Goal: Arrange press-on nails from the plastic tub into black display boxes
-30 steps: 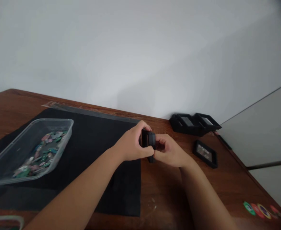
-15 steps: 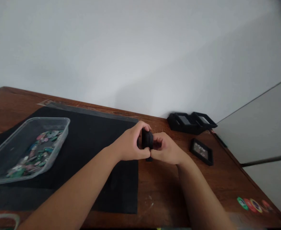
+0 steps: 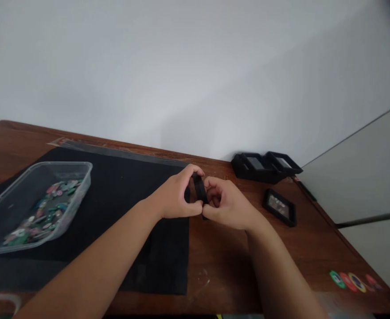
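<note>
A small black case (image 3: 200,188), seen nearly edge-on, is held up between my two hands above the table. My left hand (image 3: 178,195) clasps it from the left, fingertips on the top edge and thumb at the bottom. On the other side my right hand (image 3: 226,201) is closed with curled fingers against the case, its thumb meeting the left thumb at the lower edge. The face of the case turned to the right is mostly behind my right fingers, so what is on it cannot be seen.
A clear plastic tub (image 3: 87,181) of mixed small coloured pieces (image 3: 50,217) sits on a black mat (image 3: 131,177). Black framed cases (image 3: 258,170) lean at the wall; another windowed case (image 3: 279,207) lies nearer. Colourful round pieces (image 3: 348,281) lie front right on the wooden table (image 3: 221,279).
The black case has tilted and now looks thinner, its top leaning left. Both hands have shifted slightly left and up in the view, still holding it.
</note>
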A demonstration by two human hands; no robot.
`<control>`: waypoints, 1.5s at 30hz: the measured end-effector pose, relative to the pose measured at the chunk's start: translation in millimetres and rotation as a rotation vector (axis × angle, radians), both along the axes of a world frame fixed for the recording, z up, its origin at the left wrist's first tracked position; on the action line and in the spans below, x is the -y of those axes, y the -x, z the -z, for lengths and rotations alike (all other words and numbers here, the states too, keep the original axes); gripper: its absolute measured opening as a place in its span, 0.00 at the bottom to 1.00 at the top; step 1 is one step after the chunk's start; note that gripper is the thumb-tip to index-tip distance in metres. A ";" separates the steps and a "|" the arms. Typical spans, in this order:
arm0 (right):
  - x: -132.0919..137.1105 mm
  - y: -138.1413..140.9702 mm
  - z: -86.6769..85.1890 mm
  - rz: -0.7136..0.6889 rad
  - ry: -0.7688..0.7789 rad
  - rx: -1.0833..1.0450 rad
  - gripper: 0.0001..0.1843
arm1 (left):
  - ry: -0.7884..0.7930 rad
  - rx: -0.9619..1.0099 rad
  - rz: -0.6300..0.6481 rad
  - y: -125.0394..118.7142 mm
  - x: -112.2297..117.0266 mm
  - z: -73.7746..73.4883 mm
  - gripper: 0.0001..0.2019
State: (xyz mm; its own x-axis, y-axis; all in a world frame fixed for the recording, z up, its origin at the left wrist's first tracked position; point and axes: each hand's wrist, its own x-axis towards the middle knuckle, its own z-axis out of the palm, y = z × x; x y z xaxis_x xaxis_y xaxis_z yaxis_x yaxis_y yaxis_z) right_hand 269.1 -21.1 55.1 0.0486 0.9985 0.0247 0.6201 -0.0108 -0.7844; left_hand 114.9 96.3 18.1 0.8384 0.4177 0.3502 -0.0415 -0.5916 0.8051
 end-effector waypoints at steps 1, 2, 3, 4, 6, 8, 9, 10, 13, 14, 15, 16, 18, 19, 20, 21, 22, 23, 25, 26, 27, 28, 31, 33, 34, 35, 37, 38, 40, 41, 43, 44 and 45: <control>0.0 -0.4 0.2 -0.005 0.003 -0.022 0.09 | 0.014 0.006 0.005 -1.0 -0.1 1.9 0.30; 0.1 -0.9 0.0 -0.008 0.006 -0.057 0.10 | 0.037 0.021 0.011 -2.0 -0.3 4.1 0.29; 0.2 -1.6 -0.9 -0.010 0.009 -0.109 0.11 | 0.067 0.046 0.018 -3.0 -0.4 6.1 0.28; 0.3 -2.6 -2.2 -0.008 0.007 -0.176 0.12 | 0.099 0.075 0.027 -3.7 -0.3 7.7 0.27; 0.2 -6.3 -5.5 0.006 -0.015 -0.337 0.14 | 0.141 0.128 0.048 -4.0 0.6 8.5 0.27; -0.4 -12.0 -8.2 0.016 -0.019 -0.487 0.15 | 0.107 0.141 0.056 -2.8 3.1 5.9 0.31; -0.9 -15.3 -8.9 0.013 0.006 -0.547 0.15 | 0.058 0.135 0.059 -2.1 4.7 3.9 0.36; -1.5 -18.5 -9.1 0.008 0.050 -0.598 0.15 | -0.005 0.128 0.063 -1.5 6.5 2.1 0.41; -3.4 -25.9 -7.2 0.023 0.164 -0.720 0.18 | -0.180 0.112 0.068 -1.8 11.1 0.3 0.51; -4.0 -27.2 -6.4 0.042 0.175 -0.755 0.19 | -0.213 0.108 0.065 -2.6 12.1 1.2 0.51; -4.6 -28.1 -5.7 0.066 0.175 -0.788 0.21 | -0.230 0.105 0.056 -3.6 12.7 2.7 0.51; -5.1 -28.5 -5.3 0.090 0.175 -0.813 0.22 | -0.236 0.103 0.046 -4.6 13.2 4.5 0.50; -6.1 -28.9 -4.8 0.140 0.180 -0.835 0.24 | -0.230 0.100 0.034 -6.4 14.0 8.3 0.47; -6.7 -28.9 -4.5 0.165 0.192 -0.828 0.24 | -0.222 0.097 0.031 -7.2 14.5 10.1 0.46; -7.3 -29.0 -4.0 0.187 0.210 -0.810 0.24 | -0.212 0.095 0.030 -7.9 15.2 11.7 0.45; -8.1 -29.2 -3.2 0.203 0.232 -0.784 0.23 | -0.195 0.089 0.030 -8.5 16.1 13.2 0.44; -9.0 -29.4 -1.9 0.209 0.248 -0.754 0.22 | -0.170 0.079 0.030 -9.1 17.1 14.7 0.43; -10.0 -29.7 -0.2 0.202 0.244 -0.723 0.21 | -0.131 0.062 0.030 -9.6 18.1 16.2 0.43; -12.3 -30.2 4.3 0.157 0.149 -0.640 0.15 | -0.005 0.013 0.040 -11.0 20.1 19.3 0.41; -13.4 -30.2 6.9 0.129 0.057 -0.576 0.11 | 0.079 -0.008 0.055 -11.8 21.1 20.9 0.40; -14.5 -29.9 9.8 0.105 -0.050 -0.491 0.07 | 0.172 -0.010 0.081 -12.8 22.2 22.3 0.38; -15.6 -29.0 12.8 0.086 -0.162 -0.395 0.06 | 0.268 0.015 0.110 -14.0 23.5 23.4 0.35; -18.3 -22.2 22.7 0.062 -0.432 -0.179 0.18 | 0.561 0.185 0.173 -18.0 30.1 22.9 0.26; -20.1 -14.0 29.5 0.079 -0.523 -0.134 0.23 | 0.751 0.285 0.164 -20.5 37.1 19.1 0.23; -20.9 -9.3 32.5 0.105 -0.558 -0.109 0.26 | 0.832 0.316 0.144 -21.8 41.1 16.8 0.21; -21.7 -4.6 34.9 0.137 -0.607 -0.085 0.29 | 0.895 0.335 0.124 -23.2 45.1 14.7 0.20; -22.7 4.1 37.8 0.198 -0.699 -0.015 0.31 | 0.988 0.351 0.101 -26.8 52.7 12.7 0.19; -22.8 7.7 38.2 0.228 -0.733 0.017 0.31 | 1.017 0.358 0.103 -29.0 56.1 13.2 0.18; -22.6 13.4 37.4 0.283 -0.776 0.067 0.32 | 1.031 0.394 0.095 -34.2 62.0 16.6 0.18; -22.4 15.7 36.8 0.303 -0.785 0.084 0.33 | 1.013 0.422 0.069 -36.7 64.6 18.9 0.18; -22.0 19.8 35.9 0.316 -0.795 0.108 0.35 | 0.941 0.481 -0.033 -40.5 69.5 22.2 0.19; -22.0 21.8 35.9 0.305 -0.797 0.120 0.35 | 0.902 0.496 -0.090 -41.4 71.9 22.5 0.21; -22.1 23.9 36.2 0.287 -0.795 0.133 0.35 | 0.863 0.492 -0.144 -41.7 74.1 21.8 0.24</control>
